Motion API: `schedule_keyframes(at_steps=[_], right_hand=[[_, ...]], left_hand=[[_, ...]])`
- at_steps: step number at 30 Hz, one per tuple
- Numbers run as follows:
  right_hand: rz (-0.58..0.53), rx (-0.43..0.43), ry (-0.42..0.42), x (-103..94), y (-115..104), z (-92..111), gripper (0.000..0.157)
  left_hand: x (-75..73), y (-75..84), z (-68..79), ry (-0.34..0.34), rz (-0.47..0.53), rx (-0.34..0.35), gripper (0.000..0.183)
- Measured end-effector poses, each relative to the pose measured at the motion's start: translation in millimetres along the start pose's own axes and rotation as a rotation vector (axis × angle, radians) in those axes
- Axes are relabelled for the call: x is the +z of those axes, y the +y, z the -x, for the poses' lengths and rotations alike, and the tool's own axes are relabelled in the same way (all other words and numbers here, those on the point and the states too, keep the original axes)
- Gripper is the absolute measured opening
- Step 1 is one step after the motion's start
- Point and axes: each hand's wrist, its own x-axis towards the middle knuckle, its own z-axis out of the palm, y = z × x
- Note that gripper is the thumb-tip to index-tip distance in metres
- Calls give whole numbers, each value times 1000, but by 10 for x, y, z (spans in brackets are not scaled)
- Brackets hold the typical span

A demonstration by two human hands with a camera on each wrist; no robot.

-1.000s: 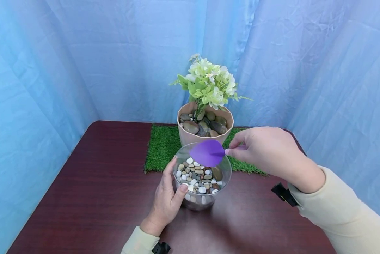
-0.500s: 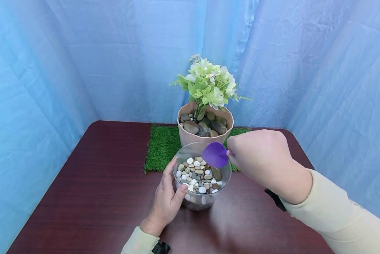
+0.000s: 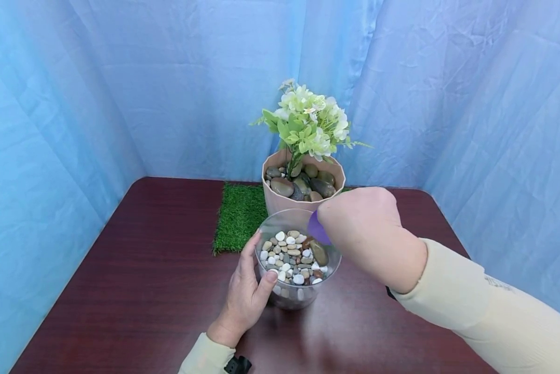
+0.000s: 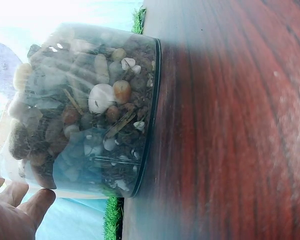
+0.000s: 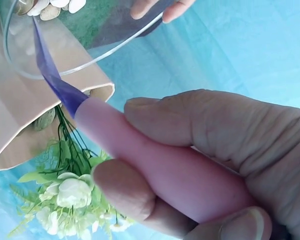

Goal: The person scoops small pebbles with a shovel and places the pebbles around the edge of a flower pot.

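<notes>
My left hand (image 3: 244, 291) grips the side of a clear round container (image 3: 293, 300), its thumb on the near rim. Inside lie small white, tan and grey pebbles (image 3: 289, 259), plus one larger brown stone (image 3: 318, 252). My right hand (image 3: 361, 228), above the container's right rim, holds a small hand trowel by its pink handle (image 5: 155, 160). Most of the trowel's purple blade (image 3: 318, 228) is hidden behind that hand in the head view. In the right wrist view the blade (image 5: 47, 67) points into the container, its tip close to the pebbles.
Just behind the container, a pale pink faceted pot (image 3: 284, 205) holds large stones and white-green flowers (image 3: 310, 119). It stands on a green turf mat (image 3: 240, 218). Blue curtains (image 3: 214, 88) surround the back and sides of the dark red-brown table (image 3: 158, 259).
My right hand has turned over and shifted left, swinging the trowel blade from flat above the container to pointing down inside its right side. The left hand stays put.
</notes>
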Motion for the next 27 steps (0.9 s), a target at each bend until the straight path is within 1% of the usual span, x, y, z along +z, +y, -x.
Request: schedule_keyframes(at_steps=[3, 5, 7, 11, 15, 18, 21, 24, 27], right_hand=[[-14, 13, -75, -9, -58, -34, 40], [-12, 14, -102, -9, -89, -51, 39], [-1, 13, -120, -6, -119, -66, 39], [28, -15, -157, 5, -171, -111, 29], [50, -25, -198, 27, -223, -149, 24], [69, -24, -216, 53, -257, -160, 26], [97, -34, -217, 75, -277, -155, 29], [114, -41, -213, 87, -275, -147, 31], [116, -39, -230, 82, -264, -150, 31]], left_hand=[[5, -1, -1, 4, 5, 7, 70], [7, -3, -2, 8, 5, 13, 70], [10, -5, -2, 9, 7, 15, 70], [14, -6, -2, 10, 11, 15, 70], [11, -6, -1, 10, 10, 18, 70], [9, -6, 0, 11, 7, 20, 70], [7, -8, 1, 12, 3, 20, 70], [8, -10, 0, 9, -2, 19, 70], [10, -14, 0, 12, -3, 20, 70]])
